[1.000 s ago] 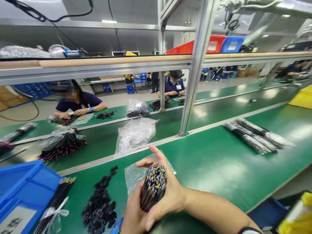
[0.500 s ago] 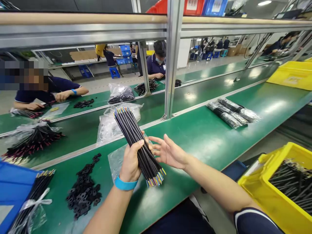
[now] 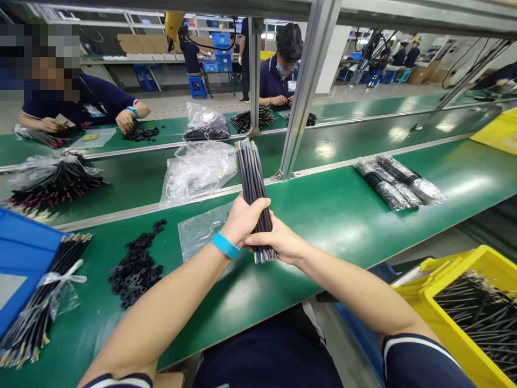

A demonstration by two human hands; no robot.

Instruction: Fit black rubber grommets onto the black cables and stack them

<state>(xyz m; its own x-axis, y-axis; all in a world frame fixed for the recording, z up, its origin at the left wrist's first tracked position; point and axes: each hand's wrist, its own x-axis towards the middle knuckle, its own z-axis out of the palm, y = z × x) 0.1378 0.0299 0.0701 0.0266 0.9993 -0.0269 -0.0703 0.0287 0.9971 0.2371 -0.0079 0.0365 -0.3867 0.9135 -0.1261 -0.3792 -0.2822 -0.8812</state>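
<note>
Right hand (image 3: 285,238) has closed round black cable bundle (image 3: 252,175), toward 6 o'clock end, joining gripping left hand (image 3: 243,218); hold likely steadier.

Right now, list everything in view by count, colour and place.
Cable bundle: one, black with multicoloured ends, centre
Small parts: one uncounted pile, black, left of cable bundle
Tied cables: one bundle, black, far left
Blue bin: one, blue, left edge
Flat bag: one, clear, left of centre
Crumpled plastic: one heap, clear, beyond flat bag
Red-ended cables: one heap, black, beyond blue bin
Wrapped bundles: apparently three, black in clear film, right
Yellow bins: two, yellow, lower and far right
Filled bag: one, clear, upper centre
Metal posts: two, silver, upper centre
Workers: several, dark blue tops, along the top
Farther things: too small to list
Left hand: one, bare with blue wristband, gripping cable bundle
Right hand: one, bare, at its lower end
</note>
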